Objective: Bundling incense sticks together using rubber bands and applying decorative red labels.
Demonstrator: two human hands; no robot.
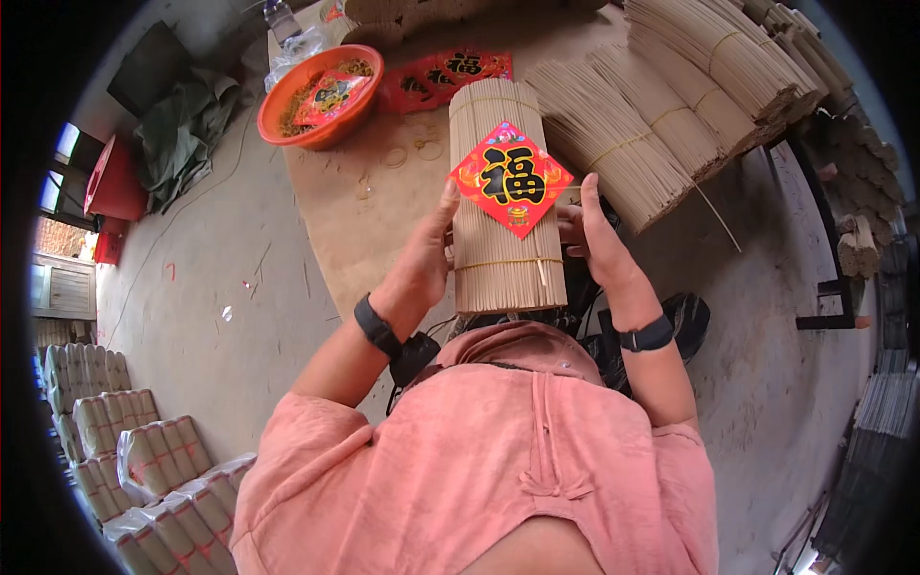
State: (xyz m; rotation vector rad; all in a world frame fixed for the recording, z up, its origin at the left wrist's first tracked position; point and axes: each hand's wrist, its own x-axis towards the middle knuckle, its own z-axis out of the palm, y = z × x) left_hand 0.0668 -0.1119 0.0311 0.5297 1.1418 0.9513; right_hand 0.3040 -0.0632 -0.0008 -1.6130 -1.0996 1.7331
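Observation:
Between my hands stands a thick bundle of thin beige incense sticks (508,286), tied with a yellow rubber band near each end. A red diamond-shaped paper (517,218) with a black and gold character lies flat on its front. My left hand (428,243) is closed against the bundle's left side, its thumb up along the edge and its fingertips hidden. On the right side my right hand (598,235) has curled fingers at the bundle. A thin rubber band (572,187) stretches from the paper's right edge to that raised thumb. Whether it crosses the paper cannot be made out.
An orange bowl (316,137) of rubber bands with a red paper sits at the table's (345,206) far left. More red papers (422,84) lie beside it. Stick bundles (632,163) are piled at the right. Wrapped bundles (158,460) stack on the floor, lower left.

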